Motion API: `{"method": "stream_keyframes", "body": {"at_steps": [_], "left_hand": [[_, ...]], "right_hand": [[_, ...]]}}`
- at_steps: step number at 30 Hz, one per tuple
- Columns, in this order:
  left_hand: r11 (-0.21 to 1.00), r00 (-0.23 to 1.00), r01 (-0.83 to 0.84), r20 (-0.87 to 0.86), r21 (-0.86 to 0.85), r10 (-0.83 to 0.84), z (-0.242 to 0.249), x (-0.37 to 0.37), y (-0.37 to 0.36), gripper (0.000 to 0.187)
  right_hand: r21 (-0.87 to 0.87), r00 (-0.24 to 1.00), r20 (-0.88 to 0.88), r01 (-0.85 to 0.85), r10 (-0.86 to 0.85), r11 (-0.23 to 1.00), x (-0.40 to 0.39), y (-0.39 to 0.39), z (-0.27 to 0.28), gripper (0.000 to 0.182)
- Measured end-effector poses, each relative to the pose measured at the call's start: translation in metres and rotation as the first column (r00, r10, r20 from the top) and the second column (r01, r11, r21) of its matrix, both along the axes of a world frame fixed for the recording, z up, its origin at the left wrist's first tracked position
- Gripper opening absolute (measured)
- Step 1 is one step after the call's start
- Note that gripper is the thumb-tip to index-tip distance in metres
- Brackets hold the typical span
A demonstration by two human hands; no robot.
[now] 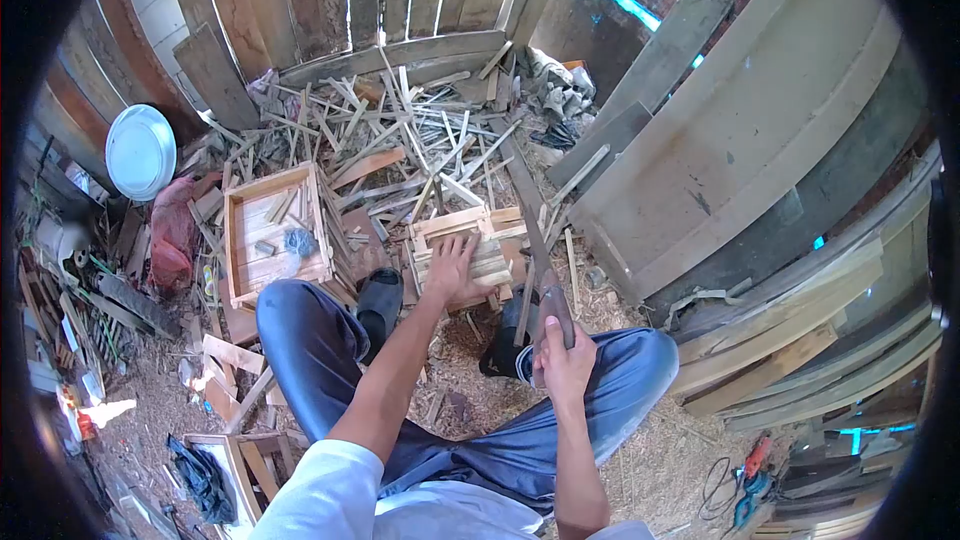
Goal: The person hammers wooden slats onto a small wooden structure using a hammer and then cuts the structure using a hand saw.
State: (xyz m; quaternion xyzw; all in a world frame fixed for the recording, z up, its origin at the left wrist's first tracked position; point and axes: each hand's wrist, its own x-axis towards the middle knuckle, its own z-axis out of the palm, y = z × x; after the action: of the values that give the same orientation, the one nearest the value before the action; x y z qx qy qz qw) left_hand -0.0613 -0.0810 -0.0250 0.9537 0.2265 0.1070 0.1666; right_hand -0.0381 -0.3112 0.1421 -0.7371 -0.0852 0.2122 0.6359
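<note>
Pale slatted wooden box point(490, 258) at 12 o'clock. L hand point(453, 265) spread palm-down atop it, not clenched. R hand point(565, 360), approx. 1 o'clock, clenched on long dark saw-like tool point(541, 245). Best: steady box, edge kept clear of L hand.

1 head camera faces forward-down, close above left hand point(455, 268) and right hand point(566, 358).

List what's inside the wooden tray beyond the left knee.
The tray holds small wood pieces and a bluish bundle; whatever lies beneath them is covered.
</note>
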Motion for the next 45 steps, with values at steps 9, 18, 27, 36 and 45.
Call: {"method": "stream_keyframes", "body": {"at_steps": [9, 18, 27, 36, 45], "left_hand": [[0.991, 0.975, 0.13, -0.181, -0.018, -0.131, 0.013, -0.003, -0.004, 0.122], [0.927, 0.892, 0.374, -0.27, -0.006, -0.362, 0.022, -0.003, 0.001, 0.124], [0.971, 0.953, 0.237, -0.185, -0.04, -0.24, 0.031, -0.021, 0.01, 0.124], [0.961, 0.96, 0.272, -0.06, -0.038, -0.274, 0.002, -0.015, 0.018, 0.121], [0.93, 0.941, 0.337, -0.071, 0.146, -0.33, 0.0, -0.015, 0.004, 0.113]], "right_hand": [[-0.147, 0.995, 0.029, -0.091, 0.096, 0.985, -0.01, -0.008, -0.009, 0.034], [-0.183, 0.995, 0.031, -0.087, 0.095, 0.979, -0.02, -0.021, 0.002, 0.035], [-0.094, 0.994, 0.014, -0.103, 0.105, 0.99, -0.034, -0.02, 0.005, 0.037], [-0.221, 0.968, 0.2, -0.108, 0.154, 0.969, -0.004, 0.003, -0.055, 0.039], [-0.497, 0.944, 0.246, -0.071, 0.219, 0.865, 0.008, -0.006, -0.133, 0.057]]}}
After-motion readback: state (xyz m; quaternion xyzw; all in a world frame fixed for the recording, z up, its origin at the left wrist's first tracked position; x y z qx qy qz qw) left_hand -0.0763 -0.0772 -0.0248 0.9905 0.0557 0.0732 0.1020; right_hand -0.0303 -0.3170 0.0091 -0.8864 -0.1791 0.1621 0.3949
